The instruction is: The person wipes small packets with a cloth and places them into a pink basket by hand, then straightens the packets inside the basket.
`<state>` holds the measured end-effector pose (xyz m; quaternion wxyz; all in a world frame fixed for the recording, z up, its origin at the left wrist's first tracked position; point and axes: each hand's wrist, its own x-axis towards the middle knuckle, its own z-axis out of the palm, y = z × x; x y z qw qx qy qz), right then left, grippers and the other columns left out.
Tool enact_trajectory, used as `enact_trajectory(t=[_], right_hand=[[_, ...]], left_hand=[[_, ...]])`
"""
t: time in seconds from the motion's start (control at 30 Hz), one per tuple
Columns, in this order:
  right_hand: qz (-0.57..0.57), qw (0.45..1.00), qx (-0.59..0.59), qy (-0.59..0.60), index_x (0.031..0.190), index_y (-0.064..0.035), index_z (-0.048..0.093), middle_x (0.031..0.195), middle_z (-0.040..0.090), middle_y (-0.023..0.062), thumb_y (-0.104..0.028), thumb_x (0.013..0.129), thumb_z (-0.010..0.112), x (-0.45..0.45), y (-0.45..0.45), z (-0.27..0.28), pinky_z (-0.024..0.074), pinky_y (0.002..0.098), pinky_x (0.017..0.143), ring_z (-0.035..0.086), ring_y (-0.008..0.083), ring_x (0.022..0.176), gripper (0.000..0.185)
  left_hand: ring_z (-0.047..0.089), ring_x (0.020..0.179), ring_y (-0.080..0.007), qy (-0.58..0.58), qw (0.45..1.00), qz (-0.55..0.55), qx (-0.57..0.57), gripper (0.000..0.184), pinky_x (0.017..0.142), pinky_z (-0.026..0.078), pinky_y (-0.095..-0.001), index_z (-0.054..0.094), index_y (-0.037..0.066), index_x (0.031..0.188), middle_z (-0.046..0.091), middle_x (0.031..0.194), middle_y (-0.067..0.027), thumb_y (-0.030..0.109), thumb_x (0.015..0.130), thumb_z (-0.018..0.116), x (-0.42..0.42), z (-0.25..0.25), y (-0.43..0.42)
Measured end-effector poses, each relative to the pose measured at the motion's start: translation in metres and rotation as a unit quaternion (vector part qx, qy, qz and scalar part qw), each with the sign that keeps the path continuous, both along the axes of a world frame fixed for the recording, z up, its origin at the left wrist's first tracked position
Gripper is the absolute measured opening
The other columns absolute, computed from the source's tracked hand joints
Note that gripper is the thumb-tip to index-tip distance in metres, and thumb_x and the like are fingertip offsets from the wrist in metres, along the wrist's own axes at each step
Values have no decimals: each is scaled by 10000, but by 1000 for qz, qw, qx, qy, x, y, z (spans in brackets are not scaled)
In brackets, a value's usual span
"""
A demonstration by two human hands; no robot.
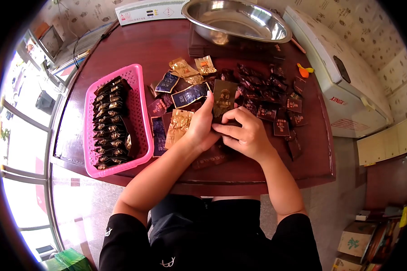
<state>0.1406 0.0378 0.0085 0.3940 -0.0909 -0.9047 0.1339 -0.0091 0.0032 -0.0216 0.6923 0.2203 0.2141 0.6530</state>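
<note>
Black sleeves [124, 246]: closest to the lens, pushed toward the lower corners, bare forearms reaching forward.
Left hand [202, 128]: clamped on a dark brown pouch [224, 95], thumb raised along its left edge.
Right hand [246, 135]: fingers bent and gathered at the pouch's lower part.
Pouch: held between both hands above the tabletop [126, 49], lettered face toward the lens.
Pink basket [144, 118]: standing well to the left, lined with dark packets [109, 121] in a row.
Gold packets [180, 125]: strewn left of the hands, mixed with blue packets [188, 95].
Dark red packets [261, 86]: heaped beyond and right of the hands.
Metal bowl [235, 22]: set at the far side, gleaming, beside a white appliance [339, 67].
</note>
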Motion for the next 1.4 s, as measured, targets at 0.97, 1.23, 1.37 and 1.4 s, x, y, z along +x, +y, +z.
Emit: enact_trajectory(t=[0.97,1.23,1.37,1.4], right_hand=[[-241,966,53,81,978,-80,730,902,606,52,5,693,710,17,26,1,526,354,664,615,233,798,298],[-206,975,64,59,1000,-108,732,883,590,37,-25,700,727,10,15,3,528,345,656,600,229,759,311],[-205,969,3,139,994,-55,719,893,615,67,-6,740,723,21,26,10,507,330,646,620,227,777,259],[-147,978,-19,149,994,-55,719,888,620,69,-4,736,730,21,19,15,503,324,642,621,223,772,264]], left_hand=[[654,958,-176,194,979,44,-33,588,805,573,-322,534,44,1277,644,1130,-100,535,1037,317,10,16,-8],[606,809,-67,246,966,81,1,315,745,504,-227,619,27,1121,666,953,-13,259,1070,412,8,-3,1],[637,846,-99,150,986,77,-11,343,771,530,-258,598,20,1154,673,1005,-50,284,1072,394,13,11,-4],[648,860,-113,124,987,98,-11,340,779,539,-273,591,23,1157,674,1007,-58,282,1073,386,12,10,-4]])
